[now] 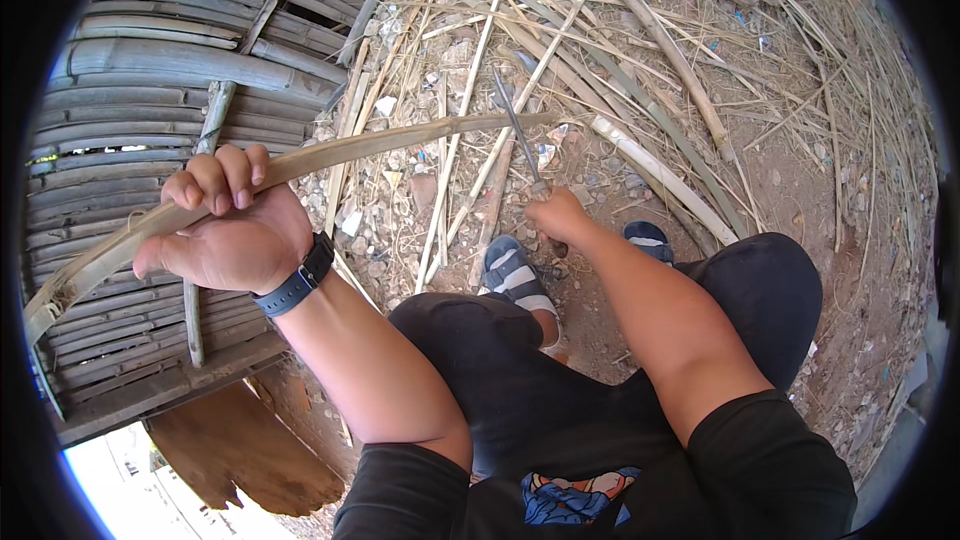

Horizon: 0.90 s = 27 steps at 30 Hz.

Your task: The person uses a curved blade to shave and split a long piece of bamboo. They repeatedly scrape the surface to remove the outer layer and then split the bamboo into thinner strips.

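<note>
Head view: long bamboo strip ran from near left to centre, curving up. L hand clenched round it; black watch on wrist. R hand gripped a knife, probably a blade, pointing far. Bamboo panel lay left, w/ scattered canes on dirt far right.

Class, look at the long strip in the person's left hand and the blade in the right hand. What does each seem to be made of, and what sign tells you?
The strip, gripped by the left hand, looks like split bamboo: pale tan, dry, matt and bowed. The blade, held in the right hand, seems to be dull grey metal, thin and straight; its handle is hidden.
</note>
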{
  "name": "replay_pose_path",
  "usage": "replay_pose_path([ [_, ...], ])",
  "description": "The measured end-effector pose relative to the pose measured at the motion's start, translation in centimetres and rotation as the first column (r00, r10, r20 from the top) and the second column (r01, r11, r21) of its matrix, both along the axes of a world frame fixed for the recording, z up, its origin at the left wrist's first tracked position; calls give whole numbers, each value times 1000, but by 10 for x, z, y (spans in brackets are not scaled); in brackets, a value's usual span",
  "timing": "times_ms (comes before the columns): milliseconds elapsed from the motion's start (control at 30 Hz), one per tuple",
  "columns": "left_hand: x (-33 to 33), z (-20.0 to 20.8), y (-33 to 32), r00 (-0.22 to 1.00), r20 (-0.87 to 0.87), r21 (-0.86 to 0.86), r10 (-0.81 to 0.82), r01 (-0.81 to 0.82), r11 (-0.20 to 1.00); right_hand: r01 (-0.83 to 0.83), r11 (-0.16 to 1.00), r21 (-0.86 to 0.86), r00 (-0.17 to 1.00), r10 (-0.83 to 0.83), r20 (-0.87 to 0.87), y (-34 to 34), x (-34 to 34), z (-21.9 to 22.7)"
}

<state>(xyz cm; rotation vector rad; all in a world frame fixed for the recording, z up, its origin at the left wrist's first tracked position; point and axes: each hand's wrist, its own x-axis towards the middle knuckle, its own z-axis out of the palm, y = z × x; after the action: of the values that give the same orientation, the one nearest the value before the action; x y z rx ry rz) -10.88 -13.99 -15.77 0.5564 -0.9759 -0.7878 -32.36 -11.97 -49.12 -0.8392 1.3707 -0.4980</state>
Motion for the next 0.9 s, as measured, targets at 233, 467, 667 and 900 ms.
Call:
replay_pose_path([
  [233, -1, 1, 0, 986, 1, 21, 166, -166, 986, -83, 846, -526, 992, 123, 42, -3, 42, 110],
  [467, -12, 5, -4, 966, -19, 44, 259, -258, 965, -92, 987, -129, 993, 82, -81, 2, -5, 9],
  [667, -18, 6, -7, 956, -19, 54, 292, -290, 955, 44, 999, -31, 995, -41, 96, 3, 9, 27],
  [900, 5, 12, 9, 984, -12, 56, 175, -174, 983, -114, 818, -564, 989, 149, 16, 3, 37, 88],
])
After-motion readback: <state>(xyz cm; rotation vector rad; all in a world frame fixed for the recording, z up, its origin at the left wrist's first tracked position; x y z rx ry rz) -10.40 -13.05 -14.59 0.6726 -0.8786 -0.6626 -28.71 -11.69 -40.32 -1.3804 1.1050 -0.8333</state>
